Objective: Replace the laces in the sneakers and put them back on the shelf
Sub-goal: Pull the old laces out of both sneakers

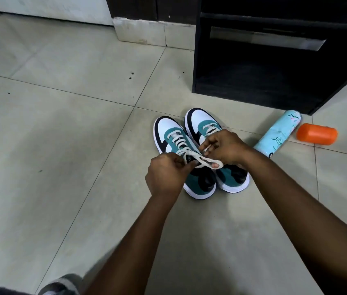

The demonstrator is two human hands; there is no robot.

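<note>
sneakers: a teal, black and white pair is set side by side on the floor, toes pointed away from the person; left sneaker, right sneaker, sides touching or nearly so.
lace: a white lace is threaded across the eyelets of the left sneaker; its loose ends are pulled up over the tongue and stretched between the two hands.
left hand: left hand is held over the rear of the left sneaker; grip is closed, one lace end pinched between thumb and fingers.
right hand: right hand is held over the right sneaker's collar; grip is curled round the other lace end, a loop seen under the fingers.
shelf: a dark low shelf is seen just beyond the sneakers, to the right.
bottle: a light blue printed bottle is laid on its side near the right sneaker.
cap: an orange cap is laid just beside the bottle.
foot: a grey-clad foot is seen at the bottom edge.
</note>
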